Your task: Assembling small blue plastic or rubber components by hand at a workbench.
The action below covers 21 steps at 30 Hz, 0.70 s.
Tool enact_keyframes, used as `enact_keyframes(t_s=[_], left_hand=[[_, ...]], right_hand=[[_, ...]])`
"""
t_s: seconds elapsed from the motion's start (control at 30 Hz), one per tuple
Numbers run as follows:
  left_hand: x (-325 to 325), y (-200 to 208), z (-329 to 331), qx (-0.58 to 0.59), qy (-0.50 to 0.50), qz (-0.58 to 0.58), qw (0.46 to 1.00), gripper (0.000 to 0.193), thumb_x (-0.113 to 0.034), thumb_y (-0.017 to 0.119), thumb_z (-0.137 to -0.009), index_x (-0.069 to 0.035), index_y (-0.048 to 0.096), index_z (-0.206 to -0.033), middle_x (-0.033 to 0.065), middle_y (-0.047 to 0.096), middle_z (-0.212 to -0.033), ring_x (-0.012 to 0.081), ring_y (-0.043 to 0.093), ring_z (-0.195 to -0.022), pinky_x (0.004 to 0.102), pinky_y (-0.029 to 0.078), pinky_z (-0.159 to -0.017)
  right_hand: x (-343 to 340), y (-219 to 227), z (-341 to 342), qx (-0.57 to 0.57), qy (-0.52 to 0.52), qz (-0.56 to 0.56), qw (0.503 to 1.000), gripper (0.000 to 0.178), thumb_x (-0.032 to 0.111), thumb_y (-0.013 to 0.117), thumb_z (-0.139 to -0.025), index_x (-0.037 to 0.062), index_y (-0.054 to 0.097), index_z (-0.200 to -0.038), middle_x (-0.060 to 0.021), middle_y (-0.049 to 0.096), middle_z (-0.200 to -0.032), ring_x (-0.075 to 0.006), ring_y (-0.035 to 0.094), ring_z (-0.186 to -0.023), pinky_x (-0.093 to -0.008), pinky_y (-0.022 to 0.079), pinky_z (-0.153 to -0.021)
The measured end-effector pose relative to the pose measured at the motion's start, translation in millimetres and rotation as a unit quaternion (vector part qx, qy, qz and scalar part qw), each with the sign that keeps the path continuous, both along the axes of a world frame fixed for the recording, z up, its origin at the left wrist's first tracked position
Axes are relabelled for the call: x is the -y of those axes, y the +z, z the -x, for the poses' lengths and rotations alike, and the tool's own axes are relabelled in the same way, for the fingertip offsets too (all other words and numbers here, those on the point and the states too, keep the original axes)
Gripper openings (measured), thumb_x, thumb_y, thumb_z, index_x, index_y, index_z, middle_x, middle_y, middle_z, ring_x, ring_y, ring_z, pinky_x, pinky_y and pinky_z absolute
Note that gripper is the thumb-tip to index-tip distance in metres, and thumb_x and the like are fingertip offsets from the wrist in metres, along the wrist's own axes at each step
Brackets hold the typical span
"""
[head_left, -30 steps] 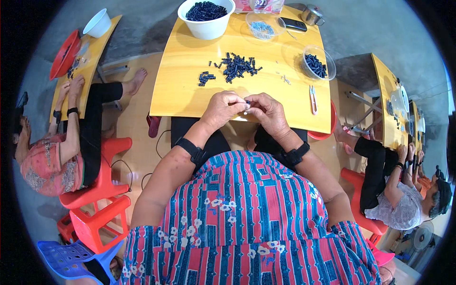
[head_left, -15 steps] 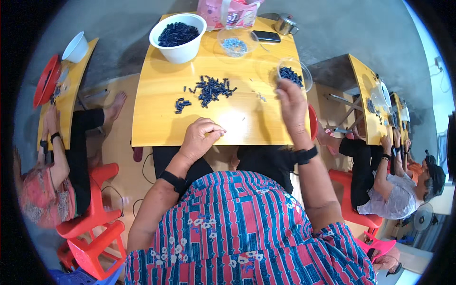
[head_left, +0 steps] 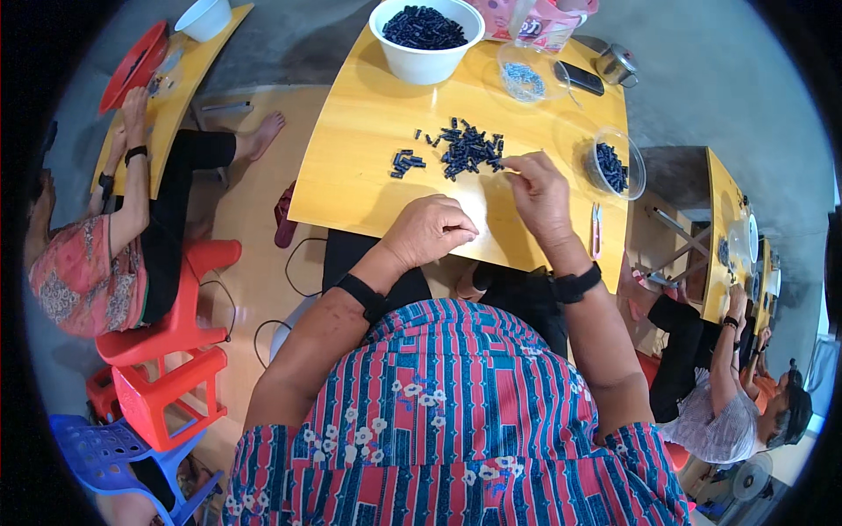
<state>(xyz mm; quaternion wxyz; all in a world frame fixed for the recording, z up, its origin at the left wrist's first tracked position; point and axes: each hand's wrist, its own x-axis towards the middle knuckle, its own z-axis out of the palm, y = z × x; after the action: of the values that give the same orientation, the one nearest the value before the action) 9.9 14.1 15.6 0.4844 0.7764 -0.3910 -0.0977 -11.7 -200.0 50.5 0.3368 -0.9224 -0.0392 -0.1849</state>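
Ahead: black pieces [head_left: 469,151] | left hand [head_left: 431,230]: pinched closed | right hand [head_left: 538,195]: at their edge, grip unclear

You have two hands over one table [head_left: 346,131], the left hand [head_left: 434,230] and the right hand [head_left: 537,193], with one black band [head_left: 361,294] on your left wrist and one dark strap [head_left: 577,282] on your right; beyond your hands lie two groups of loose dark pieces, one large pile [head_left: 469,149] at your right fingertips, too heaped to count, and one small cluster [head_left: 407,164] past your left hand, its pieces overlapping; farther out you have one white tub [head_left: 427,66], one clear bowl [head_left: 550,68], one phone [head_left: 580,78], one metal mug [head_left: 617,65] and one pink bag [head_left: 544,26]; right of your right hand are one clear tub [head_left: 635,180] and one pair of snips [head_left: 596,232].
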Motion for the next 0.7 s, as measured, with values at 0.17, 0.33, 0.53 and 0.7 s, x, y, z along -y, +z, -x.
enact_keyframes(t_s=[0.17, 0.33, 0.53, 0.7], left_hand=[[1, -4, 1, -0.006, 0.005, 0.02, 1.0, 0.007, -0.015, 0.07, -0.076, -0.008, 0.072, -0.077, 0.0074, 0.066, -0.075, 0.0264, 0.063, -0.075, 0.0355, 0.05, -0.069], [1, -5, 3, 0.002, 0.016, 0.05, 0.999, 0.006, -0.013, 0.07, -0.074, -0.007, 0.07, -0.075, 0.0082, 0.065, -0.075, 0.027, 0.062, -0.074, 0.0357, 0.05, -0.068], [-1, -2, 2, -0.002, 0.013, 0.058, 0.998, 0.007, -0.013, 0.069, -0.075, -0.007, 0.07, -0.075, 0.0081, 0.064, -0.074, 0.0272, 0.062, -0.073, 0.0362, 0.05, -0.066], [-1, -1, 2, 0.004, 0.017, 0.06, 0.998, 0.007, -0.013, 0.069, -0.075, -0.006, 0.07, -0.075, 0.0087, 0.064, -0.074, 0.0279, 0.061, -0.072, 0.0365, 0.05, -0.066]], right_hand=[[-35, -13, -30, 0.003, 0.063, 0.036, 0.997, 0.023, -0.001, 0.067, -0.077, 0.0076, 0.07, -0.098, -0.0123, 0.061, -0.085, -0.0296, 0.062, -0.077, -0.0356, 0.051, -0.068], [-51, -14, -48, -0.013, 0.069, 0.087, 0.994, 0.02, 0.007, 0.071, -0.076, 0.0086, 0.07, -0.095, -0.0106, 0.06, -0.085, -0.0306, 0.062, -0.079, -0.0385, 0.051, -0.069], [-57, -15, -55, -0.041, 0.077, 0.137, 0.987, 0.016, 0.01, 0.071, -0.076, 0.0097, 0.071, -0.092, -0.0099, 0.059, -0.086, -0.0307, 0.062, -0.08, -0.0397, 0.051, -0.069], [-55, -11, -48, -0.01, 0.075, 0.014, 0.997, 0.013, 0.01, 0.068, -0.082, 0.0068, 0.072, -0.094, -0.0088, 0.063, -0.085, -0.025, 0.063, -0.076, -0.0349, 0.051, -0.066]])
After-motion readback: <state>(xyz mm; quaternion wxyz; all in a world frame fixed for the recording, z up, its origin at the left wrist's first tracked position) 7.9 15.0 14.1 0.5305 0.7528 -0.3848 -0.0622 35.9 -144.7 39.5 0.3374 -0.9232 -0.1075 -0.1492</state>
